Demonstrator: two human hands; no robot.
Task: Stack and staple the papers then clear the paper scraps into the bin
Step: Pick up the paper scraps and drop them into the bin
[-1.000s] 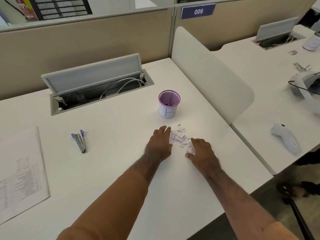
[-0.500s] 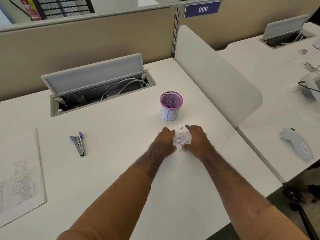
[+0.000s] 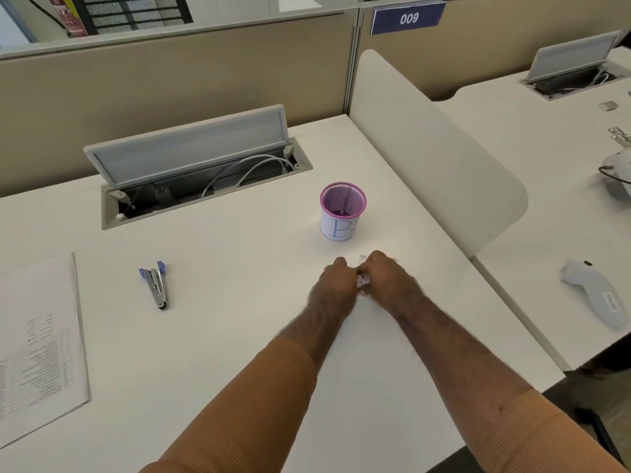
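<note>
My left hand (image 3: 336, 279) and my right hand (image 3: 387, 276) are pressed together on the white desk (image 3: 239, 336), cupping the paper scraps (image 3: 363, 279), of which only a few white bits show between the fingers. Just beyond the hands stands the bin (image 3: 342, 211), a small pink mesh cup with a white label marked "B". A small stapler (image 3: 156, 284) with purple ends lies to the left. The stack of printed papers (image 3: 37, 349) rests at the desk's left edge.
An open cable tray (image 3: 191, 172) with a raised grey lid sits at the back of the desk. A curved white divider (image 3: 433, 155) separates this desk from the neighbouring one, where a white handheld controller (image 3: 597, 295) lies.
Both hands have closed inward from either side of the scattered scraps, gathering them into a tight clump that is now mostly covered by the fingers.
</note>
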